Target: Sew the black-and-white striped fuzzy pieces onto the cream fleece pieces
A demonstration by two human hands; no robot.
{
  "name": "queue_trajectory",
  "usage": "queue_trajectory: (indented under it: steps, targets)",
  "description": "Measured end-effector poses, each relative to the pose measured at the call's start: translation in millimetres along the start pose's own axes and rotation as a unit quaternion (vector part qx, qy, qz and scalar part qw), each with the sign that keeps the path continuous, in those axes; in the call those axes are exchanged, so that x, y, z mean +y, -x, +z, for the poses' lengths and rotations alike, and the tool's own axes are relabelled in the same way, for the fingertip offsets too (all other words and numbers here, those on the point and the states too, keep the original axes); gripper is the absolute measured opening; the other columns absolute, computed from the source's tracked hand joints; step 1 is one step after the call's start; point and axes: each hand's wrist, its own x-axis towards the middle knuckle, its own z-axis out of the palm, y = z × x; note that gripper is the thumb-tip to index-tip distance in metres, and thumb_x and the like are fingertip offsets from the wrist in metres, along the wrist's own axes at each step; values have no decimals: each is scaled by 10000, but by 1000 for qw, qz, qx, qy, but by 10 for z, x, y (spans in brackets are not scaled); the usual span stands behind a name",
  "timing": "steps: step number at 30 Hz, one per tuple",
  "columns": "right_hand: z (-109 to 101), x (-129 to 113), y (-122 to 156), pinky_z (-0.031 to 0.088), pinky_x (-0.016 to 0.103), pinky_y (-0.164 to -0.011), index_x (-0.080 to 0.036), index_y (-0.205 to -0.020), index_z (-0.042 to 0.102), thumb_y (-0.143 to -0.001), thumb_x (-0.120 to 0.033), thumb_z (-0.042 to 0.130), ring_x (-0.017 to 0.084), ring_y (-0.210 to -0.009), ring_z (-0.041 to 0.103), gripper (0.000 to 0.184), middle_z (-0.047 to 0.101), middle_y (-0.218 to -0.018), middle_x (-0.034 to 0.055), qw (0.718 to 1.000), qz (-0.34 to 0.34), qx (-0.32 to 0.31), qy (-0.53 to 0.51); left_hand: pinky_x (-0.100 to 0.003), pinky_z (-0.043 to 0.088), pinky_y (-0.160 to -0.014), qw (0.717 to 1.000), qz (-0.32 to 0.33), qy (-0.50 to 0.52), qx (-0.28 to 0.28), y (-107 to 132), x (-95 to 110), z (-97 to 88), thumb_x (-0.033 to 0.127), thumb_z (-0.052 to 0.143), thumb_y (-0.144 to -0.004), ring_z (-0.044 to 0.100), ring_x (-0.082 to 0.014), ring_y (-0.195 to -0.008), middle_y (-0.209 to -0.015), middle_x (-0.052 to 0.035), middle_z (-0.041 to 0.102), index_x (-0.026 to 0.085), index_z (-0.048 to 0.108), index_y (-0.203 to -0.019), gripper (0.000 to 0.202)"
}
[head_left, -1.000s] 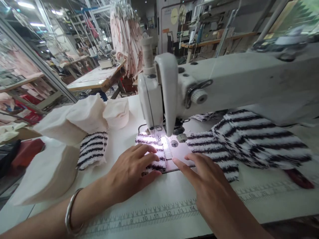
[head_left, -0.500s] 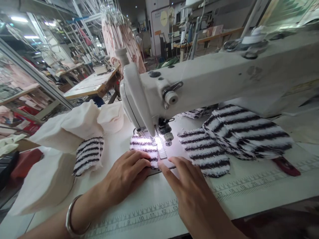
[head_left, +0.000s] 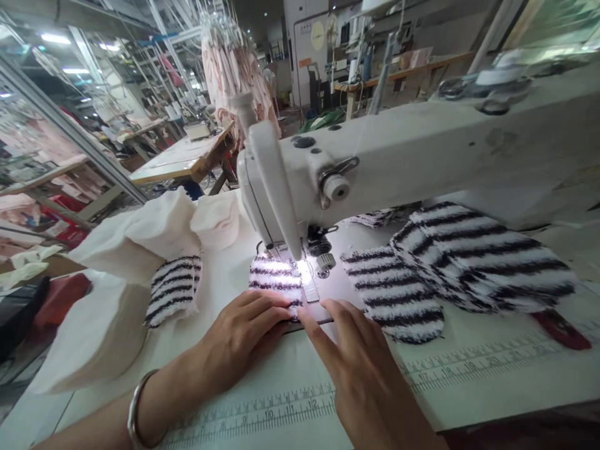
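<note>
A black-and-white striped plush fabric piece [head_left: 274, 281] lies under the lit needle area of the sewing machine [head_left: 276, 181]. With its fingers together and bent, my left hand [head_left: 246, 325] holds the near part of this piece down on the machine bed; the thumb is hidden. My right hand [head_left: 359, 356] is open, fingers apart, palm down. Its index fingertip is at the near right corner of the piece, and another finger rests by the metal plate [head_left: 312, 294]. The needle itself is lost in the glare.
Right of the needle lie a striped piece [head_left: 398, 300] and a striped stack [head_left: 487, 256], with a dark red object [head_left: 565, 330] partly under it. At left stand white fabric stacks [head_left: 94, 337] and a small striped piece [head_left: 173, 287]. A printed ruler [head_left: 281, 409] runs along the near edge.
The camera view has shifted slightly, so the scene sits a little further right. Both hands and the striped piece keep nearly the same places by the needle.
</note>
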Motion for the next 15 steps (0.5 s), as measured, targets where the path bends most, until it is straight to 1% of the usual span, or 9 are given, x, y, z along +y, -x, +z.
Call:
queue_trajectory:
  steps: [4, 5, 7, 11, 13, 15]
  targets:
    - [17, -15, -21, 465, 433, -875, -183, -1200, 598, -721, 52, 357, 280, -1150, 499, 586, 566, -1183, 137, 998, -36, -20, 44, -369, 486, -947, 1000, 0, -8, -1, -27, 85, 17, 135, 533, -922, 553, -201, -1084, -1163, -92, 633, 139, 565, -1172, 252]
    - [19, -5, -33, 457, 437, -892, -177, -1189, 606, -724, 49, 366, 282, -1164, 492, 570, 567, -1189, 140, 998, -38, -28, 48, -379, 491, -937, 1000, -4, -10, 0, -37, 95, 20, 134, 515, -929, 556, -208, -1080, -1164, -93, 635, 140, 564, -1176, 252]
    - [29, 21, -75, 445, 443, -904, -180, -1161, 622, -728, 45, 367, 279, -1168, 489, 550, 577, -1176, 134, 998, -32, -20, 45, -393, 503, -911, 1000, -17, -14, -6, -59, 92, 21, 124, 483, -939, 563, -219, -1071, -1180, -91, 634, 150, 557, -1192, 264]
    - [80, 68, -233, 450, 428, -878, -192, -1153, 619, -757, 18, 366, 269, -1123, 508, 514, 594, -1108, 115, 998, -50, -41, 28, -411, 509, -901, 999, -33, -22, -14, -115, 7, -5, 129, 466, -942, 576, -223, -1054, -1219, -85, 618, 170, 545, -1209, 281]
    - [103, 84, -333, 442, 428, -880, -203, -1137, 622, -775, -4, 384, 266, -1097, 515, 477, 603, -1053, 100, 997, -43, -58, 22, -412, 514, -891, 999, -35, -30, -18, -151, -53, -22, 129, 450, -947, 584, -219, -1040, -1217, -85, 619, 176, 545, -1209, 283]
    - [115, 104, -426, 442, 429, -863, -218, -1116, 628, -789, -13, 393, 253, -1041, 535, 452, 609, -1038, 85, 997, -35, -62, 20, -400, 527, -857, 998, -30, -46, -13, -183, -118, -29, 133, 430, -955, 600, -209, -992, -1180, -85, 637, 179, 539, -1212, 283]
